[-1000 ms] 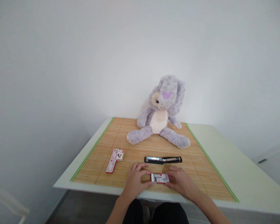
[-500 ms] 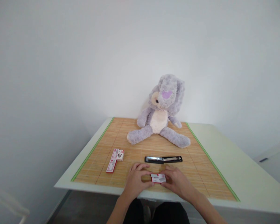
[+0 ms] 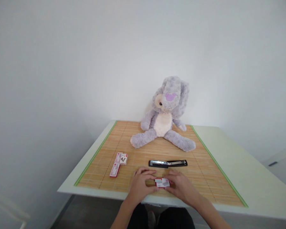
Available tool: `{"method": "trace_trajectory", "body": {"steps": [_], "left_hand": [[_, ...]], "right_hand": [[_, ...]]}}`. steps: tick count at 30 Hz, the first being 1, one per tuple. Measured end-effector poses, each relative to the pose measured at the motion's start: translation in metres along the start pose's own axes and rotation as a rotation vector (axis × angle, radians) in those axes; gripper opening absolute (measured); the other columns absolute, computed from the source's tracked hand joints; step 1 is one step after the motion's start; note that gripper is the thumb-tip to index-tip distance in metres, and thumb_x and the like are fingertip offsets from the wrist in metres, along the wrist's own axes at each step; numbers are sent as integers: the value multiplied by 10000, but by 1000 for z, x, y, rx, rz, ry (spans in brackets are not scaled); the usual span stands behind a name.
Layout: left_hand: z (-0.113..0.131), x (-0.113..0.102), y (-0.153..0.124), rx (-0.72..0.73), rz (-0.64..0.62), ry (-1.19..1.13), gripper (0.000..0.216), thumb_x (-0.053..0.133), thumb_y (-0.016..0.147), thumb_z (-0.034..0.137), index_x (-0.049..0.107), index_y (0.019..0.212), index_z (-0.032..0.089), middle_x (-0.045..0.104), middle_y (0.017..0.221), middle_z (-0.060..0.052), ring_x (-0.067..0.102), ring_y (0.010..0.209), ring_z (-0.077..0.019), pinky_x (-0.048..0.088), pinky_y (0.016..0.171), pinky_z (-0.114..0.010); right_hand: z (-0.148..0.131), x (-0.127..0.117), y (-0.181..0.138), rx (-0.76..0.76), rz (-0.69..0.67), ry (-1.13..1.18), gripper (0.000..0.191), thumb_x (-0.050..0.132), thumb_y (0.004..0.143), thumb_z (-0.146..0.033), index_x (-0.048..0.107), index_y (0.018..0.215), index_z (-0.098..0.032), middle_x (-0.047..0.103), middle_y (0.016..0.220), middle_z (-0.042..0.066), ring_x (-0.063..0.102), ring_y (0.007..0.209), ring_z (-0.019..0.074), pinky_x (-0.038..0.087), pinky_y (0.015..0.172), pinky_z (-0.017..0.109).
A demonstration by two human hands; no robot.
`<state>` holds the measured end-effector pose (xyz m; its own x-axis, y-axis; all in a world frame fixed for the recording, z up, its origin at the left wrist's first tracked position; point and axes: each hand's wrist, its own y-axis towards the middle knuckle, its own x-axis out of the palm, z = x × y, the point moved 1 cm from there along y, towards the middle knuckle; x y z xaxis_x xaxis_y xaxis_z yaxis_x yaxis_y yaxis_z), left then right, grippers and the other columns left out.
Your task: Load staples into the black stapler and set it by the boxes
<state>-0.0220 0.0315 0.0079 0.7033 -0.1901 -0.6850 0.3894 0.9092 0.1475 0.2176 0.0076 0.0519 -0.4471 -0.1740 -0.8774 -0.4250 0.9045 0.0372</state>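
Note:
A small red-and-white staple box (image 3: 162, 183) lies near the front edge of the bamboo mat, between my two hands. My left hand (image 3: 143, 184) grips its left end with thumb and fingertips. On the other end, my right hand (image 3: 180, 184) holds it between thumb and index finger. Just beyond them rests a black stapler (image 3: 168, 163), its top swung open so the silvery metal inside shows. To the left, several more small boxes sit together: a white one with a dark picture (image 3: 124, 159) and red-and-white ones, one of them nearer the front (image 3: 114, 170).
A grey plush rabbit (image 3: 163, 125) sits at the back of the mat against the white wall (image 3: 85, 57). The bamboo mat (image 3: 105, 140) has green borders and covers much of the pale table (image 3: 233, 162). My legs are below the front edge.
The view has shifted very slightly. Both hands stay on the staple box, and nothing else has visibly moved.

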Motion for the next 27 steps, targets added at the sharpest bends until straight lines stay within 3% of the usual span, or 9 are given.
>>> {"method": "trace_trajectory", "body": {"steps": [12,16,19,22,27], "left_hand": [[0,1,-1,19,11,24,440,908,657,488,786,1071,407,729,1294,34,549,1268,-305,388,1105,-528],[-2,1,-1,29,73,-28,583,894,666,539,737,1210,399,700,1338,-4,574,1267,-310,416,1110,-520],[-5,0,-1,2,179,-112,484,748,840,541,694,1287,362,673,1360,-37,593,1264,-280,448,1110,-477],[-10,2,0,-24,262,-125,376,581,968,466,663,1310,332,656,1357,-47,583,1278,-251,450,1121,-449],[-17,10,13,-99,290,54,492,600,943,408,550,1423,310,615,1385,-63,555,1285,-271,435,1114,-456]], "right_hand": [[1,0,0,35,4,-5,67,730,846,-299,713,833,-236,663,832,6,606,827,197,396,719,274],[-5,-5,2,46,11,24,248,755,838,-372,765,1070,-286,712,862,12,633,841,219,416,748,290],[-11,-6,6,32,40,70,326,725,883,-438,753,1187,-323,742,905,15,647,869,225,419,767,296],[-16,1,10,42,73,80,250,728,890,-440,785,1107,-329,733,913,13,644,876,217,416,780,293],[-17,15,14,110,109,86,138,687,919,-339,799,996,-314,694,910,16,639,881,197,423,782,274]]}}
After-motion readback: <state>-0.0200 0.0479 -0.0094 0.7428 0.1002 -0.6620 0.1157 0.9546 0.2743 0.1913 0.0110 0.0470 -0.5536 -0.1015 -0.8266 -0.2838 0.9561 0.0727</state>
